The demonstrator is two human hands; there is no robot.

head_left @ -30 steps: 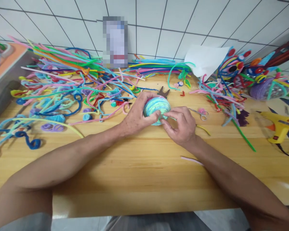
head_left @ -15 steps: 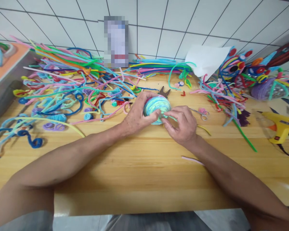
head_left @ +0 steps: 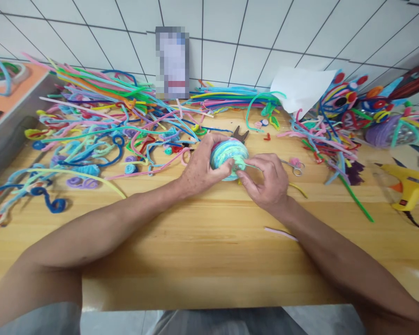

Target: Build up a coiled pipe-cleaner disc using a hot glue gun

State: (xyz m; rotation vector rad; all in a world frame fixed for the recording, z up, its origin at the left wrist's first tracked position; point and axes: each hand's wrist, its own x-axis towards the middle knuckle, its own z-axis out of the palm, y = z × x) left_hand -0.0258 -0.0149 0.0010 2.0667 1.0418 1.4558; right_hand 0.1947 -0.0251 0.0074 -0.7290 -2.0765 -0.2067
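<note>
A ball wound from pastel pipe cleaners [head_left: 228,156], in blue, green and pink, rests on the wooden table [head_left: 202,246]. My left hand [head_left: 199,165] cups its left side with the thumb pressed on its front. On the ball's right, my right hand [head_left: 267,179] pinches a pale green pipe cleaner end [head_left: 246,165] against the ball's lower right. Both forearms reach in from the bottom corners.
A tangle of loose pipe cleaners [head_left: 101,121] covers the table's back left. Small scissors [head_left: 293,165] and dark pliers [head_left: 240,135] lie close to the ball. Finished pipe cleaner figures [head_left: 363,109] and a yellow glue gun [head_left: 408,184] are at the right. White paper [head_left: 302,88] leans on the tiled wall.
The fingers of my right hand have shifted slightly lower on the ball, pulling the green end tighter. The view has drifted a little; the left hand keeps its hold.
</note>
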